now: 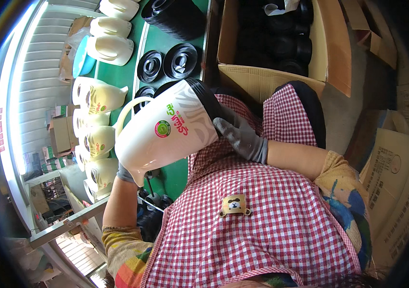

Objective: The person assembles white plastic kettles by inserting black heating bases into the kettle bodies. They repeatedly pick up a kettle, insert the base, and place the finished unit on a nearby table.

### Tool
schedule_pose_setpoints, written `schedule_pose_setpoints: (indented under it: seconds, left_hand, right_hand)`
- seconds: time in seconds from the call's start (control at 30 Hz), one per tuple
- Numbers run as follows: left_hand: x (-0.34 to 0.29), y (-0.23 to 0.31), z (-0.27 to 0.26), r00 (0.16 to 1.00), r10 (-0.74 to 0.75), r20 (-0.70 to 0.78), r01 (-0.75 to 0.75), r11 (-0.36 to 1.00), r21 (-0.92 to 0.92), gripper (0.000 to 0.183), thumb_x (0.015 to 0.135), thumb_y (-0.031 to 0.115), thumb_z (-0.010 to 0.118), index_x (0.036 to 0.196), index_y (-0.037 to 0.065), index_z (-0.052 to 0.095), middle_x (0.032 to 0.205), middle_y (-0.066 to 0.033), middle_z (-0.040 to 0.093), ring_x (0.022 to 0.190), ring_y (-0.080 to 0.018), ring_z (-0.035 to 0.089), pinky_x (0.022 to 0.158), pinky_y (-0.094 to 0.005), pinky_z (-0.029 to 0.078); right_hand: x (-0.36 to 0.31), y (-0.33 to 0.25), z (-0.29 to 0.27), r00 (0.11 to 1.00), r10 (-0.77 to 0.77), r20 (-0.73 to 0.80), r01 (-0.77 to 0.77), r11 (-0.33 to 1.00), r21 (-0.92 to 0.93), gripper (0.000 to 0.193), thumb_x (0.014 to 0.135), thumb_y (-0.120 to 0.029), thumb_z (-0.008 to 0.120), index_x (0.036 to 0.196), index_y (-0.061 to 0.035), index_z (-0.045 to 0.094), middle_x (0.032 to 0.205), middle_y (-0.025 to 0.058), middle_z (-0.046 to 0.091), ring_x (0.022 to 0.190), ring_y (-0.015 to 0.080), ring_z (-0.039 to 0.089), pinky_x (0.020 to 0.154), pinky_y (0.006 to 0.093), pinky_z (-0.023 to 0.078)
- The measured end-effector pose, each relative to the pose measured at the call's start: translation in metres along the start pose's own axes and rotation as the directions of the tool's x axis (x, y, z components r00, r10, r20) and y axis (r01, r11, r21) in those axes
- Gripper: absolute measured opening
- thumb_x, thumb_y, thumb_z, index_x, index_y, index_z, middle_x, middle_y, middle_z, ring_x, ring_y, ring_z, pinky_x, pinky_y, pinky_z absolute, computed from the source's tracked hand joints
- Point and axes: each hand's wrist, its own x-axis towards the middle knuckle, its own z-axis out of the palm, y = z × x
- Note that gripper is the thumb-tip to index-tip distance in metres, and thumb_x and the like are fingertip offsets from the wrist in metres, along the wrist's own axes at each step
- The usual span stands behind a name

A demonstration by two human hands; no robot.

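Observation:
A white jug (163,127) with a cream handle, grey curved pattern and red and green print lies tilted on its side in front of me, its spout (139,176) pointing toward me. My right hand (240,135), in a grey glove, grips the jug's black ribbed base (205,102). At the spout end, my gloved left hand (125,174) supports the jug from behind. The jug's body hides most of that hand and its fingers. Black round parts (180,61) with raised centres lie on the green work surface (118,72) just beyond.
More cream jugs (100,141) stand in a row at the left, near pale lid-like parts (111,49). A stack of black rings (173,18) is at the far end. An open carton (262,79) of black parts stands at the far right, flattened cardboard (391,182) nearer.

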Motion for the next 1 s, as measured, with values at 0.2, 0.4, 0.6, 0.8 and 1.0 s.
schedule_pose_setpoints:
  seconds: [0.2, 0.4, 0.6, 0.8, 1.0]
  left_hand:
    - [-0.005, 0.01, 0.006, 1.0, -0.01, -0.001, 0.01, 0.998, 0.065, 0.049, 0.1, 0.027, 0.047, 0.141, 0.002, 0.038, 0.137, -0.0161, 0.049, 0.121, -0.0298, 0.052, 0.101, -0.0439, 0.044]
    - [-0.004, 0.021, 0.015, 1.0, -0.007, -0.001, 0.007, 0.991, 0.132, 0.047, 0.099, 0.026, 0.048, 0.139, 0.002, 0.039, 0.134, -0.0158, 0.05, 0.118, -0.029, 0.053, 0.099, -0.0431, 0.045]
    - [0.008, 0.033, 0.032, 1.0, 0.021, 0.012, -0.023, 0.98, 0.199, 0.046, 0.098, 0.026, 0.05, 0.136, 0.001, 0.041, 0.131, -0.0156, 0.052, 0.115, -0.0282, 0.054, 0.097, -0.0423, 0.046]
    - [0.007, 0.045, 0.048, 0.999, 0.032, 0.002, -0.031, 0.955, 0.295, 0.044, 0.097, 0.025, 0.051, 0.133, 0.001, 0.043, 0.128, -0.0153, 0.053, 0.112, -0.0274, 0.055, 0.095, -0.0415, 0.047]
    - [-0.003, 0.068, 0.058, 0.998, 0.058, -0.001, -0.052, 0.907, 0.417, 0.042, 0.096, 0.024, 0.053, 0.131, 0.001, 0.045, 0.125, -0.0151, 0.055, 0.109, -0.0266, 0.057, 0.093, -0.0408, 0.048]
  right_hand:
    - [-0.001, -0.004, 0.004, 0.996, -0.086, 0.013, 0.087, 0.981, -0.173, 0.06, 0.099, -0.039, 0.052, 0.146, -0.0051, 0.035, 0.139, 0.0113, 0.048, 0.127, 0.0208, 0.045, 0.109, 0.0335, 0.033]
    - [0.002, -0.002, 0.004, 0.997, -0.073, -0.006, 0.071, 0.991, -0.116, 0.061, 0.099, -0.037, 0.052, 0.147, -0.0048, 0.034, 0.14, 0.0117, 0.047, 0.128, 0.0203, 0.044, 0.11, 0.0332, 0.033]
    - [0.003, 0.002, -0.005, 0.998, -0.061, -0.01, 0.061, 0.998, 0.001, 0.049, 0.1, -0.031, 0.051, 0.14, -0.0036, 0.042, 0.131, 0.0104, 0.053, 0.12, 0.0177, 0.049, 0.105, 0.0315, 0.038]
    - [0.015, 0.001, -0.013, 0.993, -0.113, 0.029, 0.104, 0.967, 0.232, 0.061, 0.097, -0.039, 0.052, 0.144, -0.0046, 0.034, 0.135, 0.0137, 0.047, 0.124, 0.0229, 0.046, 0.106, 0.0374, 0.038]
    - [0.019, 0.002, -0.004, 0.98, -0.187, 0.075, 0.176, 0.975, 0.133, 0.072, 0.096, -0.045, 0.05, 0.15, -0.0065, 0.022, 0.143, 0.0172, 0.039, 0.131, 0.0275, 0.042, 0.109, 0.0413, 0.036]
